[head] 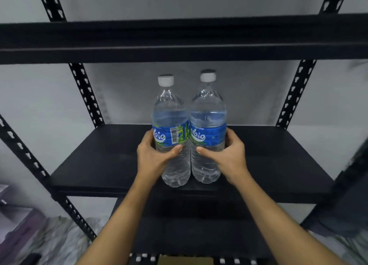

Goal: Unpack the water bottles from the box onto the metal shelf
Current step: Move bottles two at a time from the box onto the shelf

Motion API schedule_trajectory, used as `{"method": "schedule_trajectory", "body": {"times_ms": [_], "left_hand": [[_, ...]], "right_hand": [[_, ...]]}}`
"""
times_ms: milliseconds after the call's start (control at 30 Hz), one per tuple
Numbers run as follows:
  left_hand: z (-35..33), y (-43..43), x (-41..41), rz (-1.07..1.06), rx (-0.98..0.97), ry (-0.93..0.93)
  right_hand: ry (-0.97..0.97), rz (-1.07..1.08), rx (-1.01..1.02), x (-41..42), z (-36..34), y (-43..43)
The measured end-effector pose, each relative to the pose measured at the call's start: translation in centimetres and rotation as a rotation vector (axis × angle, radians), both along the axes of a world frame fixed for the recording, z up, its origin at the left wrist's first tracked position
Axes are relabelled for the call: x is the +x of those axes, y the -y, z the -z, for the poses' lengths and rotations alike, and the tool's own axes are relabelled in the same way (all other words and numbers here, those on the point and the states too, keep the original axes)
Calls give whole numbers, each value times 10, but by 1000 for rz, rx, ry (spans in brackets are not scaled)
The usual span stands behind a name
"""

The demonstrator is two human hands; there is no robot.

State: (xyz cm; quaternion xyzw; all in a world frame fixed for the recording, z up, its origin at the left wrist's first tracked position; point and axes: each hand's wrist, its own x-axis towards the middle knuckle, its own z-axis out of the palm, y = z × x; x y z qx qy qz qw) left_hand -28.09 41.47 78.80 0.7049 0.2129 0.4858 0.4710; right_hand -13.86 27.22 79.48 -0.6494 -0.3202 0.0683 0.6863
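two clear, water-filled bottles, left bottle [171, 133] and right bottle [208, 129], stand touching on the metal shelf [278, 161]; left hand [154, 153] and right hand [229, 155] each wrap one.

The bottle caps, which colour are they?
White, on both bottle caps, seen best in the head view.

bottles [171, 125]: clear glossy plastic, blue printed labels | shelf [99, 157]: matt black metal, smooth
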Motion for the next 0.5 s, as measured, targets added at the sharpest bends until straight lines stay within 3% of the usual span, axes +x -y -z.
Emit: {"method": "schedule_trajectory", "body": {"times_ms": [500], "left_hand": [[27, -20, 21, 47, 16, 15]], "right_hand": [[34, 39, 27, 12, 35, -20]]}}
